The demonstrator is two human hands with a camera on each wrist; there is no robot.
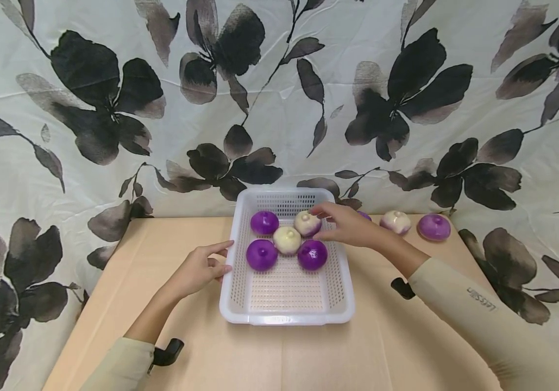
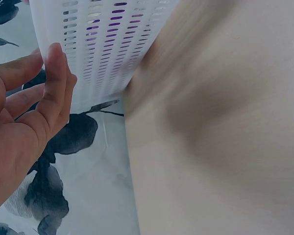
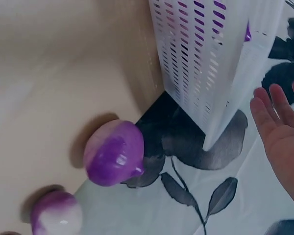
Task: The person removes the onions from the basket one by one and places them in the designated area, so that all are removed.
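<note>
Basket (image 1: 287, 317): White, rectangular, with perforated walls. Stands upright on the surface (image 1: 284, 358), near the back edge. Contains five onions, set toward the rear and middle.
Left rear onion (image 1: 264, 223): Deep purple, glossy. Lies behind the left front onion (image 1: 262, 255), likewise deep purple.
Middle onion (image 1: 287, 240): Mostly white. Sits among the other four, close to each; cannot tell touching from nearly touching.
Right rear onion (image 1: 303, 222): White above, purple at the side. Lies behind the right front onion (image 1: 312, 254), deep purple with a bright glint.
Left hand (image 1: 193, 271): At the left side of the basket, with relaxed fingers touching the rim and outer wall. Not clenched.
Right hand (image 1: 340, 224): Extends over the right rim, beside the right rear onion. Released, with fingers loosely extended. Cannot confirm contact with that onion.
Half-hidden onion (image 1: 365, 215): Purple. On the surface, right of the basket, partly covered by the right hand in the head view.
Pale outer onion (image 1: 395, 222): White and purple. Next along the back edge.
Purple outer onion (image 1: 434, 227): Last at right, just beside the pale outer onion.
Sleeves (image 1: 484, 320): Beige, on both arms; dark lettering on the right.
Fabric (image 1: 318, 32): White, printed with dark flowers. Hangs behind the surface.
</note>
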